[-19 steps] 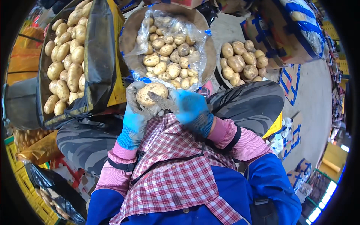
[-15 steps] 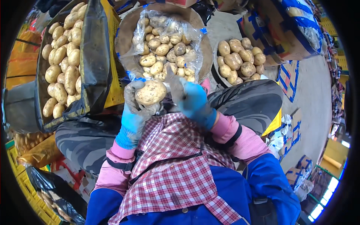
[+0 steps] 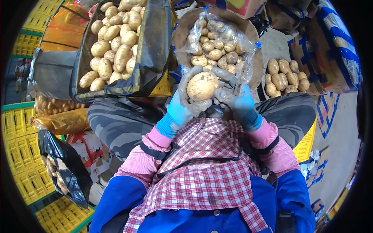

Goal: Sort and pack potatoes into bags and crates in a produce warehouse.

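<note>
One large, dirt-specked potato [image 3: 202,86] sits upright between my hands, just above my lap. My left hand [image 3: 184,101] cups it from the left, fingers curled round its edge. On the other side my right hand [image 3: 237,98] closes in, its fingers bent along the potato's right edge. Both hands wear blue gloves with dirty grey palms and fingers. Directly beyond them stands a round, plastic-lined container [image 3: 254,64] of loose potatoes [image 3: 217,45].
At the left, a dark-lined crate [image 3: 155,58] holds large potatoes. A smaller container of potatoes [image 3: 285,75] is beyond my right knee. Taped cardboard boxes [image 3: 314,58] stand at the far right. Yellow crates [image 3: 23,143] and a black plastic bag [image 3: 64,167] lie at my left.
The view has swung left, so the scene sits further right. My right hand, blurred and apart from the potato before, now rests against it. My left hand still holds the potato.
</note>
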Action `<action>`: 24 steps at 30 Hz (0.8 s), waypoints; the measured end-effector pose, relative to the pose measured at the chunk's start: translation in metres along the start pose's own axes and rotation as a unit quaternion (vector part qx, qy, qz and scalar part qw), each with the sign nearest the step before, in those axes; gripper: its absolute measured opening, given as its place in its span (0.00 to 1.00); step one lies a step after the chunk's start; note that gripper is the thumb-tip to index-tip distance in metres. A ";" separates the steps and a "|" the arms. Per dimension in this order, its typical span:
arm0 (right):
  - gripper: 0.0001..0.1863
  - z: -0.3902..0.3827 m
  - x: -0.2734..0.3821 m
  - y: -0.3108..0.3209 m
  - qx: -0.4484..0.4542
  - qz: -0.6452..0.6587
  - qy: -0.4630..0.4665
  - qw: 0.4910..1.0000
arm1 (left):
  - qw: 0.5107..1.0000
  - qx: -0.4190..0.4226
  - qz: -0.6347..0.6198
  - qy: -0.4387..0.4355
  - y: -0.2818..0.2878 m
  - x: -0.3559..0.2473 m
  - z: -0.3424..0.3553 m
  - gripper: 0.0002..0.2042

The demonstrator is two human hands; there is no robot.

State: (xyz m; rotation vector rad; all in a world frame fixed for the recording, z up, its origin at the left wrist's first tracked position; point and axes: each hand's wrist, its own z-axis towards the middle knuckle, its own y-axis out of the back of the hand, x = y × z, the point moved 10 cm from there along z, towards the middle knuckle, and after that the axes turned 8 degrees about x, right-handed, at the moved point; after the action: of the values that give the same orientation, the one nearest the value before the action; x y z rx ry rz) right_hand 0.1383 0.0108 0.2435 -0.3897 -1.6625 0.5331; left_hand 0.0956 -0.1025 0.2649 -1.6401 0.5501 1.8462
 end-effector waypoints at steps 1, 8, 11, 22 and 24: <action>0.30 0.001 0.009 -0.005 -0.015 -0.036 0.020 0.999 | 0.998 0.015 -0.006 0.057 0.000 0.006 -0.002 0.40; 0.20 0.008 0.013 -0.003 -0.046 -0.230 0.042 0.971 | 0.998 -0.047 -0.034 -0.004 0.027 0.001 -0.018 0.37; 0.18 0.009 0.030 -0.012 -0.078 -0.580 0.138 0.799 | 0.993 -0.039 0.081 -0.073 0.031 -0.021 -0.021 0.37; 0.23 0.017 0.009 -0.028 -0.058 -0.638 0.040 0.767 | 0.970 -0.103 0.220 -0.022 0.051 -0.025 -0.033 0.37; 0.23 0.021 0.012 -0.037 -0.045 -0.667 0.061 0.742 | 0.983 -0.116 0.145 -0.004 0.053 -0.020 -0.036 0.37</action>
State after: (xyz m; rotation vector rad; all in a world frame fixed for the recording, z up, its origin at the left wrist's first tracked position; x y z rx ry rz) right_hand 0.1173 -0.0163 0.2714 0.7132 -1.4127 -0.6529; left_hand 0.0877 -0.1684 0.2745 -1.7762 0.6163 2.1989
